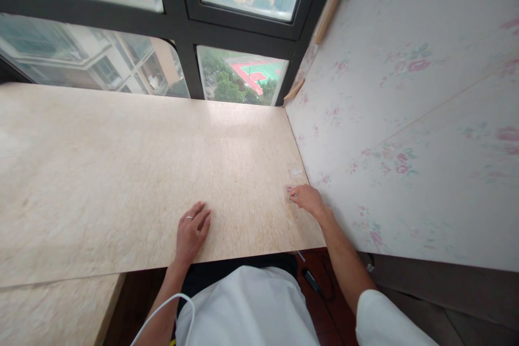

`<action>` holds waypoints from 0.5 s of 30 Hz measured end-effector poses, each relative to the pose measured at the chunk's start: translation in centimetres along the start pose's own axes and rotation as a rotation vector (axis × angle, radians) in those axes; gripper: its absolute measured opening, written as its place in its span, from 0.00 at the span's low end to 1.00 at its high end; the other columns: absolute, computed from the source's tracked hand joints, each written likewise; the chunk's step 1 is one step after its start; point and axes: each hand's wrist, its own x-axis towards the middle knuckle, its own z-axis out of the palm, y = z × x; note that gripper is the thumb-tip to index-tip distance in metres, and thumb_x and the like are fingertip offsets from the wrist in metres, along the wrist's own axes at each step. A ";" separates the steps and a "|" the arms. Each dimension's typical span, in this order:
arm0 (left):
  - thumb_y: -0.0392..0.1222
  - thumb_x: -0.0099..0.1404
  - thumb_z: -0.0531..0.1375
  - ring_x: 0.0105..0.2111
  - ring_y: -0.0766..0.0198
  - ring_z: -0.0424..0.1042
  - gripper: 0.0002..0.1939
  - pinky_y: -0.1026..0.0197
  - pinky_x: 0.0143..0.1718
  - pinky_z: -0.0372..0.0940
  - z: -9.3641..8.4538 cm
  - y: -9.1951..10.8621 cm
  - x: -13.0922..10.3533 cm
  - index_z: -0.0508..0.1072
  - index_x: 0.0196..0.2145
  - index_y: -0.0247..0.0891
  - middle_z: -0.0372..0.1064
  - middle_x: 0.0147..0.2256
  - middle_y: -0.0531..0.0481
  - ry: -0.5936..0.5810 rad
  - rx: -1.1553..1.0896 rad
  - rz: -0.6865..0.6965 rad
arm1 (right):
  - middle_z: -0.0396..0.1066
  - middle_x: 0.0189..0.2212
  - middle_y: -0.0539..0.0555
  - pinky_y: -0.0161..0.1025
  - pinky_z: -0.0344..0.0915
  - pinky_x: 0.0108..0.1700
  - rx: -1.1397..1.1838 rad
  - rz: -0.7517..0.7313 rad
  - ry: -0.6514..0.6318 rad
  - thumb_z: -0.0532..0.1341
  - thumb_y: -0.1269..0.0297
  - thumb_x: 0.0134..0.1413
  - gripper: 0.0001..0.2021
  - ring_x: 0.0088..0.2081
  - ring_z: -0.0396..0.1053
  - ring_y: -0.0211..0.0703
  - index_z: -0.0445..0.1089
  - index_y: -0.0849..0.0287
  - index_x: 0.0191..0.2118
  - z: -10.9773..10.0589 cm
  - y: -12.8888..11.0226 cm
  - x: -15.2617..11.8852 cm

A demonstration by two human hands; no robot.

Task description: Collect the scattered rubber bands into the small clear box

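Note:
My left hand [193, 232] lies on the beige marble-patterned sill [133, 173], palm down, with a ring on one finger and nothing in it. Near the wall corner, my right hand [306, 198] has its fingers closed together over a small clear bag [288, 190] with tiny reddish and metallic bits in it. What exactly the fingertips pinch is too small to make out. Just beyond that bag, a second flat, clear piece [295, 172] rests on the sill.
A dark-framed window [174, 27] rises behind the sill. The flowered wall [397, 119] stands close along the right, its paper peeling near the window. Below the front edge are a black adapter [311, 281] and cables. A white cable [162, 308] crosses my left forearm.

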 end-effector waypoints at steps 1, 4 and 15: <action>0.44 0.67 0.53 0.53 0.50 0.66 0.14 0.46 0.52 0.63 0.0 0.0 0.0 0.75 0.42 0.37 0.70 0.50 0.39 0.001 -0.002 0.001 | 0.74 0.19 0.52 0.33 0.60 0.31 -0.007 0.003 -0.003 0.57 0.67 0.53 0.11 0.28 0.72 0.43 0.79 0.54 0.32 -0.1 -0.1 0.0; 0.44 0.67 0.53 0.53 0.50 0.66 0.14 0.46 0.52 0.63 0.0 0.0 0.0 0.75 0.42 0.37 0.70 0.50 0.39 0.006 -0.006 -0.001 | 0.74 0.20 0.54 0.34 0.60 0.31 -0.022 0.003 0.000 0.57 0.67 0.53 0.11 0.29 0.73 0.44 0.79 0.56 0.30 -0.4 -0.4 -0.1; 0.44 0.67 0.52 0.53 0.51 0.67 0.13 0.46 0.52 0.62 -0.2 0.3 0.1 0.75 0.41 0.38 0.70 0.50 0.40 0.004 -0.006 -0.010 | 0.76 0.26 0.54 0.35 0.59 0.32 -0.018 0.001 0.132 0.56 0.66 0.55 0.11 0.33 0.73 0.46 0.78 0.54 0.34 -0.1 0.0 -0.6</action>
